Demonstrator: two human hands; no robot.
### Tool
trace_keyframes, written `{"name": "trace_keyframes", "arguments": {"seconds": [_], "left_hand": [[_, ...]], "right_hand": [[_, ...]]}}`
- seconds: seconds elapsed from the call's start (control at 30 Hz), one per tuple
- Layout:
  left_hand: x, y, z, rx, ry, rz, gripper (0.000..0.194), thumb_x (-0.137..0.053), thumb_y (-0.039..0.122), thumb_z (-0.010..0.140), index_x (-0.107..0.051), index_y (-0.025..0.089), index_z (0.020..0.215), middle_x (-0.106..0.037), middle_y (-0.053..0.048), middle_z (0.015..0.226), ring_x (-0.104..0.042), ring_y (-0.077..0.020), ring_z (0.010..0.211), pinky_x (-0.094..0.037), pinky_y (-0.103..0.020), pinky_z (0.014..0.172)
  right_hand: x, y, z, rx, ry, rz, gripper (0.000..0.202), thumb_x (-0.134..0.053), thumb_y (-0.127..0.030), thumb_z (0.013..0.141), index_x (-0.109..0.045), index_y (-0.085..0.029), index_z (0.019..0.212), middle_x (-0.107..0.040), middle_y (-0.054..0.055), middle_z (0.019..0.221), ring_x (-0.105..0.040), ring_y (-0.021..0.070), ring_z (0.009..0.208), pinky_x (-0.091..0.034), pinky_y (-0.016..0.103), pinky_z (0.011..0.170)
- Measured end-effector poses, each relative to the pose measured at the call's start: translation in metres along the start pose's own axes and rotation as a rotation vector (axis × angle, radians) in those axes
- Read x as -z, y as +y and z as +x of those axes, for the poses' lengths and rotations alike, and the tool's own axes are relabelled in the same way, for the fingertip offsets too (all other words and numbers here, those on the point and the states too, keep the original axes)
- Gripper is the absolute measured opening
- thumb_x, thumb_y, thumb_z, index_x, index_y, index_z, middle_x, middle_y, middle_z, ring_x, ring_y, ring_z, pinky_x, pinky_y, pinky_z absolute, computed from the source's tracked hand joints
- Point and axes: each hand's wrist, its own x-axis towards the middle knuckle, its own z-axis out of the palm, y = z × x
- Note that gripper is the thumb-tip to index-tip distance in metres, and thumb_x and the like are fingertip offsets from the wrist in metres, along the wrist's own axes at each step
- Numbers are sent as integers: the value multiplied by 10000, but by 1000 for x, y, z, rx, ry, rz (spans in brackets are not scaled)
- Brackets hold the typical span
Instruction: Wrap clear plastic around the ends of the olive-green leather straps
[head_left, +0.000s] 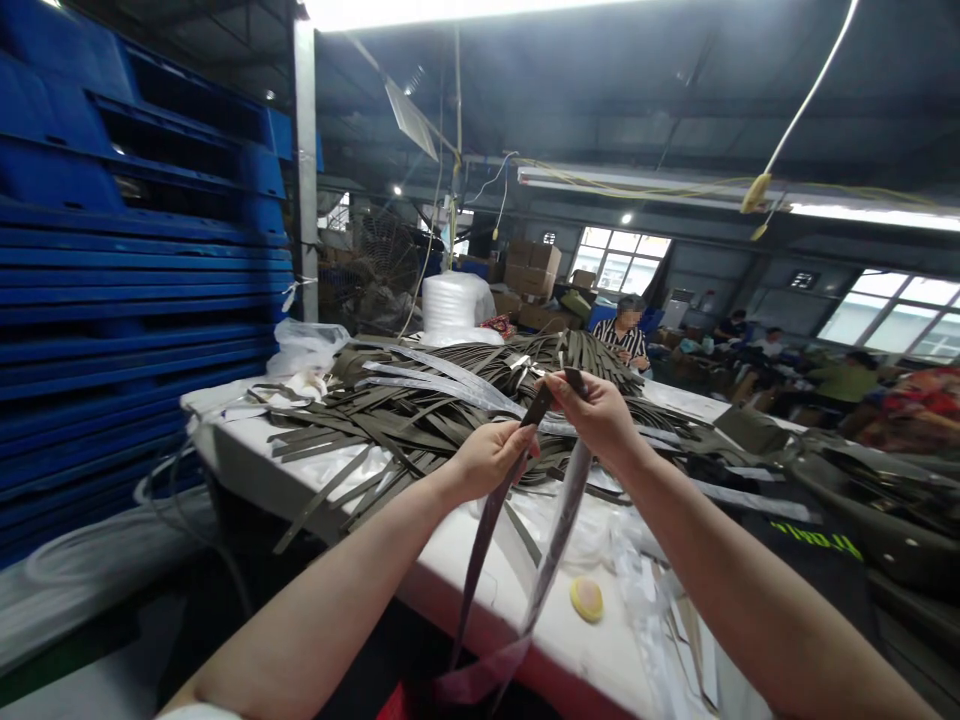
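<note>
Both ends of a long dark strap point(480, 545) are up between my hands, over the near part of the white table point(480, 600). My left hand point(491, 460) is closed on one end, thumb on top. Close beside it, my right hand point(592, 405) pinches the strap near the other end. From my hands the strap hangs in a loop below the table edge, one stretch covered in a clear plastic sleeve point(562, 520). Behind my hands lies a heap of olive-grey straps point(397, 410), several in clear sleeves.
A round yellow object point(586, 599) lies on the table near clear plastic bags point(645, 570). Blue pallets point(142, 300) are stacked at left. A white wrapped roll point(454, 305) stands behind the heap. Dark bags point(862, 500) sit at right. A person in stripes point(621, 335) is beyond the table.
</note>
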Motion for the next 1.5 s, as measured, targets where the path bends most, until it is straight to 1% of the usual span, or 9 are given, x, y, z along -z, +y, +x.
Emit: {"name": "trace_keyframes", "arguments": {"seconds": [0.1,0.27,0.47,0.67,0.97,1.13,1.3,1.4,1.5], "left_hand": [[-2,4,-1,44,0,-68,641,-549,752,783,-639,118,814,-517,19,479,-448,-89,394,-310,-185,392],[-4,7,-3,70,73,-136,711,-570,775,747,-702,87,870,-612,-44,569,-509,-105,459,-359,-193,438],[-11,2,-3,-35,194,10,687,-469,718,862,-714,83,771,-636,-78,593,-390,-76,434,-251,-194,398],[-13,14,5,-125,236,35,656,-433,703,889,-695,104,834,-622,-42,577,-471,-100,455,-329,-199,423],[-9,11,9,-223,291,262,595,-359,589,975,-652,133,727,-616,-18,585,-517,-104,499,-372,-205,495],[-2,19,6,-266,349,440,554,-363,534,986,-605,148,671,-583,-13,592,-506,-111,536,-335,-214,502],[-2,24,7,-447,235,595,457,-438,421,979,-648,140,685,-607,-46,717,-551,-132,674,-397,-222,640],[-1,26,4,-471,281,600,402,-514,436,948,-694,133,754,-643,-55,767,-568,-137,714,-418,-226,692],[13,22,0,-387,362,602,400,-569,496,910,-729,129,894,-689,-58,812,-588,-143,741,-425,-225,702]], "right_hand": [[3,0,-2,49,10,-79,449,-656,-580,791,-639,-139,705,-500,-17,570,-375,72,497,-267,227,459],[10,1,-1,-15,54,-20,470,-678,-598,755,-675,-129,729,-527,-4,561,-349,70,462,-251,231,436],[13,5,-1,-57,12,3,477,-677,-598,760,-685,-123,718,-525,1,533,-325,66,440,-235,234,431],[2,8,-12,-58,-110,-14,446,-675,-559,782,-621,-142,634,-547,5,560,-392,85,485,-299,236,480],[-6,12,-23,-15,-87,-65,393,-677,-493,784,-589,-150,614,-537,2,586,-480,125,577,-367,247,554],[-4,15,-29,-237,-118,140,487,-826,-421,595,-656,-138,953,-580,-12,722,-411,76,562,-301,218,512],[-16,22,-40,-387,-352,324,370,-864,-284,522,-563,-141,683,-453,-56,593,-317,47,512,-213,213,466],[-22,28,-42,-392,-303,251,379,-860,-353,568,-551,-146,640,-417,-59,532,-297,45,474,-194,215,439],[-15,24,-36,-331,-239,73,417,-797,-509,680,-628,-128,701,-546,0,583,-390,64,480,-235,212,423]]}}
